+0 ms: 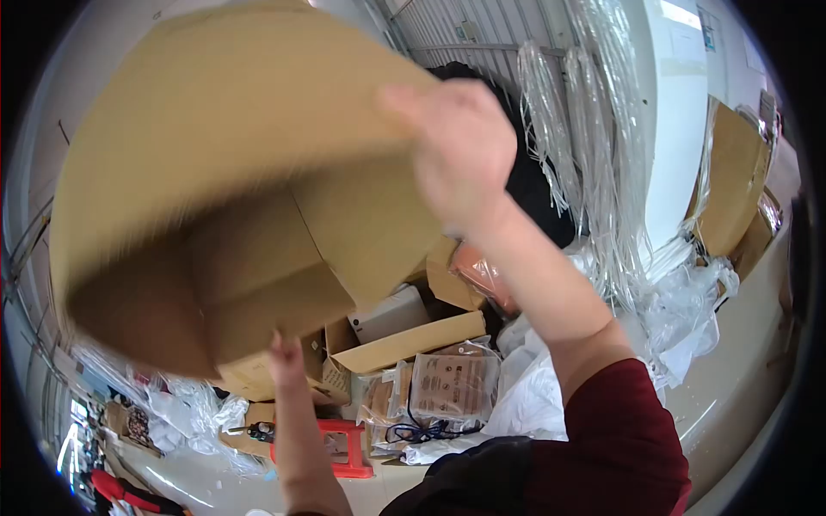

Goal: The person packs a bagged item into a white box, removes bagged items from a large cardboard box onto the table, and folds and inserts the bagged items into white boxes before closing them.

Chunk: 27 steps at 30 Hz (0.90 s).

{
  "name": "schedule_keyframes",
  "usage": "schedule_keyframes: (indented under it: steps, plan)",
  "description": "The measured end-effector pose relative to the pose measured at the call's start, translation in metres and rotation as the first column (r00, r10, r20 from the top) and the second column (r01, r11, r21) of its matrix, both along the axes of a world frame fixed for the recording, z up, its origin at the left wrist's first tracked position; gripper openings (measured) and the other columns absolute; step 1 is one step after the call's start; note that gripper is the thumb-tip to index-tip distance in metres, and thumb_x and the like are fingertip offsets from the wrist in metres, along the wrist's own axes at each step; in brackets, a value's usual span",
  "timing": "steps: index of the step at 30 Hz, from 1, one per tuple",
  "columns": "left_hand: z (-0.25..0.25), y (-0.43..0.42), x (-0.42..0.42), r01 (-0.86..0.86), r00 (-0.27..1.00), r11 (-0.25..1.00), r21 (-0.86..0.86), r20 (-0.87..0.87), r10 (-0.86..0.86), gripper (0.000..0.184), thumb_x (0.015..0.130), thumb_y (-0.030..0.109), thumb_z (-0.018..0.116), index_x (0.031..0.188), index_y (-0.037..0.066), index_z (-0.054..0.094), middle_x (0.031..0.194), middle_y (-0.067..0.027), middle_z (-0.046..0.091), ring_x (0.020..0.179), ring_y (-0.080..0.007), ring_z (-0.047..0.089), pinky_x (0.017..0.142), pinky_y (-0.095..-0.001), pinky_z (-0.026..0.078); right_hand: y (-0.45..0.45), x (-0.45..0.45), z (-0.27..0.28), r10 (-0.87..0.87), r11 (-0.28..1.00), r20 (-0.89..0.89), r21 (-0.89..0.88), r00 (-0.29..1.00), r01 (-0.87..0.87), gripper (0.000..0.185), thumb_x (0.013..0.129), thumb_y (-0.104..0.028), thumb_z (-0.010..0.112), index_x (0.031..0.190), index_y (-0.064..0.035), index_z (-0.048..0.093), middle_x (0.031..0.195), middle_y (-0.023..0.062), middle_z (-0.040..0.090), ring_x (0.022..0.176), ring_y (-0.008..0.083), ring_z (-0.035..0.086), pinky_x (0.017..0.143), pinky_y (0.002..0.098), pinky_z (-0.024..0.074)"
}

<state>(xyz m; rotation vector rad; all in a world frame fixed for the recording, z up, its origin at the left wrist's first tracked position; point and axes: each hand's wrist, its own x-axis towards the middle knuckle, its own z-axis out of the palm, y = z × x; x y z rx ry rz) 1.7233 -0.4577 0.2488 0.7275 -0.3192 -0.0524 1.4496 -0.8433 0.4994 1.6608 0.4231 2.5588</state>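
Observation:
A large open cardboard box is held up in front of me, tilted so that its hollow inside faces me. My right hand grips its upper right edge, blurred, with the fingers closed on the cardboard. Lower down, my left hand is at the box's bottom edge; its fingers are small and partly smeared, and their hold is unclear. Beneath the raised box, a smaller open carton contains a white item.
Plastic-wrapped brown packs and a dark cable lie below the carton, beside a red stool. Clear plastic strands hang at the right, above crumpled plastic bags. More cardboard leans at the far right.

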Motion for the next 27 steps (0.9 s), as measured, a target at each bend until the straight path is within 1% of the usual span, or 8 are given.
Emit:
schedule_keyframes:
  steps: [9, 11, 13, 14, 19, 20, 26, 27]
  plan:
    - [0.125, -0.043, 0.119, -0.304, 0.950, 0.788, 0.536, 0.104, 0.296, 0.072, 0.090, 0.009, 0.065, 0.152, 0.013, 0.028, 0.092, 0.0035, 0.055, 0.066, -0.0039, 0.047, 0.052, -0.0179, 0.036, -0.176, 0.213, -0.187, 0.457, 0.813, -0.717, 0.576, 0.526, 0.078, 0.056, 0.084, -0.016, 0.066, 0.136, -0.0053, 0.048, 0.107, 0.0261, 0.063, 0.103, 0.0425, 0.059, 0.089, 0.0487, 0.0462]
    - [0.061, -0.028, 0.113, -0.247, 0.965, 0.561, 0.790, 0.251, 0.073, 0.013, 0.096, 0.027, 0.049, 0.099, 0.014, 0.053, 0.078, -0.0009, 0.052, 0.064, -0.0142, 0.049, 0.058, -0.0339, 0.042, -0.167, 0.206, -0.281, 0.546, 0.760, -0.825, 0.560, 0.141, 0.331, 0.057, 0.086, -0.022, 0.064, 0.137, -0.0031, 0.048, 0.100, 0.0268, 0.063, 0.096, 0.0376, 0.062, 0.085, 0.0450, 0.0485]
    - [0.012, -0.035, 0.046, -0.313, 0.945, 0.040, 0.949, 0.315, -0.083, 0.018, 0.095, 0.024, 0.053, 0.096, 0.007, 0.055, 0.086, 0.0007, 0.057, 0.078, -0.0166, 0.056, 0.070, -0.0360, 0.046, -0.157, 0.195, -0.408, 0.583, 0.751, -0.810, 0.508, -0.063, 0.421, 0.044, 0.085, -0.020, 0.063, 0.124, -0.0015, 0.054, 0.098, 0.0232, 0.064, 0.093, 0.0355, 0.063, 0.083, 0.0446, 0.0490]
    - [-0.073, -0.010, 0.031, -0.010, 0.991, 0.515, 0.857, 0.075, -0.107, 0.021, 0.095, 0.022, 0.054, 0.106, 0.005, 0.059, 0.093, -0.0001, 0.060, 0.088, -0.0168, 0.057, 0.080, -0.0320, 0.047, -0.147, 0.183, -0.474, 0.608, 0.740, -0.784, 0.501, -0.127, 0.450, 0.038, 0.085, -0.019, 0.062, 0.117, -0.0007, 0.057, 0.097, 0.0214, 0.064, 0.092, 0.0345, 0.063, 0.082, 0.0445, 0.0492]
    - [-0.227, 0.076, -0.139, 0.631, 0.756, 0.135, 0.764, -0.566, -0.330, 0.038, 0.089, 0.024, 0.063, 0.122, 0.006, 0.058, 0.095, -0.0029, 0.063, 0.084, -0.0134, 0.060, 0.069, -0.0312, 0.049, -0.059, 0.070, -0.612, 0.990, 0.137, -0.093, 0.798, -0.106, 0.587, 0.013, 0.084, -0.012, 0.066, 0.092, -0.0031, 0.062, 0.074, 0.0069, 0.059, 0.068, 0.0198, 0.065, 0.057, 0.0337, 0.0505]
    - [-0.247, 0.089, -0.173, 0.720, 0.690, 0.311, 0.620, -0.687, -0.229, 0.045, 0.089, 0.028, 0.062, 0.127, 0.005, 0.056, 0.096, -0.0048, 0.065, 0.086, -0.0128, 0.061, 0.071, -0.0282, 0.049, -0.041, 0.048, -0.623, 0.999, 0.018, 0.006, 0.764, -0.035, 0.645, 0.010, 0.085, -0.011, 0.066, 0.091, -0.0054, 0.059, 0.068, 0.0020, 0.057, 0.064, 0.0159, 0.065, 0.050, 0.0296, 0.0499]
    - [-0.250, 0.119, -0.281, 0.637, 0.763, 0.070, 0.767, -0.641, 0.078, 0.052, 0.088, 0.032, 0.063, 0.131, 0.003, 0.057, 0.104, -0.0136, 0.068, 0.095, -0.0213, 0.065, 0.084, -0.0322, 0.051, -0.053, 0.095, -0.666, 0.998, 0.029, 0.016, 0.726, -0.059, 0.687, 0.037, 0.085, -0.016, 0.067, 0.120, -0.0134, 0.055, 0.085, 0.0039, 0.059, 0.057, 0.0158, 0.060, 0.052, 0.0304, 0.0526]
    - [-0.251, 0.121, -0.293, 0.595, 0.796, 0.055, 0.802, -0.597, 0.096, 0.052, 0.088, 0.032, 0.063, 0.130, 0.003, 0.058, 0.106, -0.0153, 0.068, 0.098, -0.0229, 0.065, 0.087, -0.0333, 0.051, -0.042, 0.107, -0.625, 0.974, -0.228, 0.190, 0.810, 0.126, 0.541, 0.038, 0.084, -0.012, 0.066, 0.119, -0.0126, 0.051, 0.078, 0.0031, 0.059, 0.055, 0.0152, 0.059, 0.046, 0.0288, 0.0465]
